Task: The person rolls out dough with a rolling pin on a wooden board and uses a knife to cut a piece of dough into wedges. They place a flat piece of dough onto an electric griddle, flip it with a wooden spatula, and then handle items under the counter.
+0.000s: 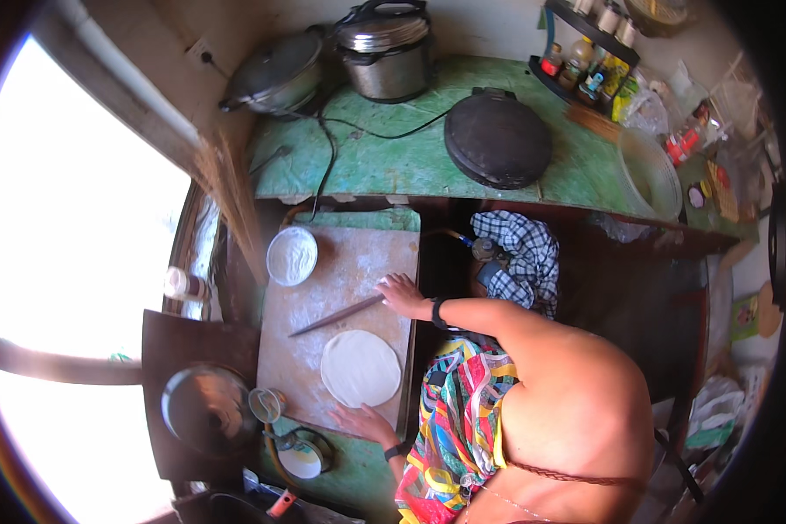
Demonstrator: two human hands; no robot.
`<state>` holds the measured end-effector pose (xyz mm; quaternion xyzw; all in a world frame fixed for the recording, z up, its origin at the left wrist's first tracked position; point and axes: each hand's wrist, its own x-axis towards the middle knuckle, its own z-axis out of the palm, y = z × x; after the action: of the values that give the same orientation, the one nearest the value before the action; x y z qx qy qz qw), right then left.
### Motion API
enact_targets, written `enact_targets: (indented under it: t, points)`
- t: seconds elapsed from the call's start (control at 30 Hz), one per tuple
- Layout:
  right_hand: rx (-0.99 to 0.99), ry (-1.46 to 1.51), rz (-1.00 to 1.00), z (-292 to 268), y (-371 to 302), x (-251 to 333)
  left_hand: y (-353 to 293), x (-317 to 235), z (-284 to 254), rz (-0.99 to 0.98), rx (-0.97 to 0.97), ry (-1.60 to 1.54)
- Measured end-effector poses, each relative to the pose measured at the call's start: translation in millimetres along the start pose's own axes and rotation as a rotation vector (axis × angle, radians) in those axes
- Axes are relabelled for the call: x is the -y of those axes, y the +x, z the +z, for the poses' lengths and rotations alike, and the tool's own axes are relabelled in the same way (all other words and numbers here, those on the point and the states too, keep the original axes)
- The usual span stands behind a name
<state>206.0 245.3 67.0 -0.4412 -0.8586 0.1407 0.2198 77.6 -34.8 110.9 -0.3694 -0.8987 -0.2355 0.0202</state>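
Observation:
A round, thin sheet of white dough (361, 368) lies on a floury wooden board (275, 375). Slanting across the board beside it is a slim wooden rolling pin (334, 320), its far end thin and tapered. My right hand (402, 295), wearing a dark wristband, closes over the pin's near end and hides that end. Close to the lower edge of the dough, my left hand (364, 424) has its fingers spread; whether they touch the dough I cannot tell. A bowl of white flour (293, 256) stands at the board's upper left corner.
A black round electric griddle (498, 140), a pressure cooker (384, 57) and a lidded pan (275, 70) sit on the green counter (375, 162), with loose cords. Beside the board are a small cup (267, 404), a metal pan (208, 409) and a checked cloth (524, 253).

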Motion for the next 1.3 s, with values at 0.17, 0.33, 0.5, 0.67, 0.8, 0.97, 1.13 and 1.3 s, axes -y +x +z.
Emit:
enact_targets:
  t: [0.17,0.33,0.5,0.67,0.8,0.97,1.13,1.3]
  points:
    - [-0.176,0.033,-0.083,-127.4,-17.9,-36.7,-19.1,24.7,7.1,-0.154,-0.028,-0.033]
    - [-0.42,-0.169,0.084,-230.5,-47.8,-113.8,-8.3,47.6,9.4,-0.241,-0.041,-0.049]
    - [-0.287,-0.349,0.097,-295.5,-56.1,-184.1,-13.9,13.1,33.8,-0.164,-0.055,-0.045]
    - [-0.193,-0.395,-0.026,-282.0,-58.3,-194.1,-40.8,6.7,41.3,-0.168,-0.036,-0.082]
    - [-0.187,-0.367,-0.084,-292.4,-44.5,-183.1,-43.4,8.3,30.1,-0.148,-0.174,-0.106]
    - [-0.406,-0.335,-0.139,-355.5,1.3,-182.0,-53.5,5.6,23.3,-0.243,-0.162,-0.032]
    - [-0.645,-0.41,-0.093,-431.6,56.0,-214.1,-55.2,-1.7,21.9,-0.269,-0.139,-0.002]
    - [-0.805,-0.586,-0.124,-475.9,116.0,-256.7,-59.7,-6.3,20.7,-0.297,-0.14,0.023]
